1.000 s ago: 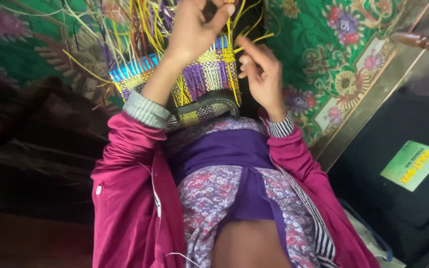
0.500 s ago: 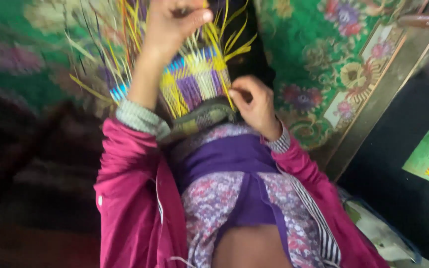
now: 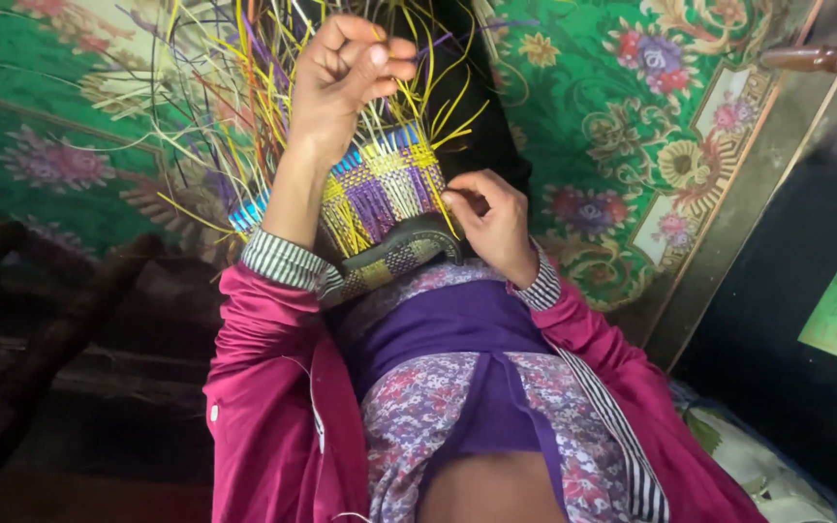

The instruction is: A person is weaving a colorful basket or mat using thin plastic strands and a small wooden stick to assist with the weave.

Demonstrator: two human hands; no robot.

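Clearly, as I watched through the head camera, the weaving was only partly done: the woven basket piece (image 3: 380,208) resting on the person's lap, against the purple dress (image 3: 457,339), showed a finished lower band of tight purple, yellow and blue weave, with a darker rim at the edge nearest the body. Above that band, a great many loose strips (image 3: 215,107) of yellow, purple and pale plastic fanned out unwoven over the green floral carpet (image 3: 612,126), so I judged that most of the height was left to build. The left hand (image 3: 346,73) was raised above the work, its fingers curled in and the thumb pressed against the fingertips, pinching what looked like one or more yellow strips pulled upward; exactly how many I could not tell. The right hand (image 3: 491,218) sat low at the right edge of the woven band, fingers narrowly closed and bent inward, touching the weave and seemingly nipping a strip at the row in progress. Both magenta sleeves (image 3: 273,387) with striped cuffs framed the piece.
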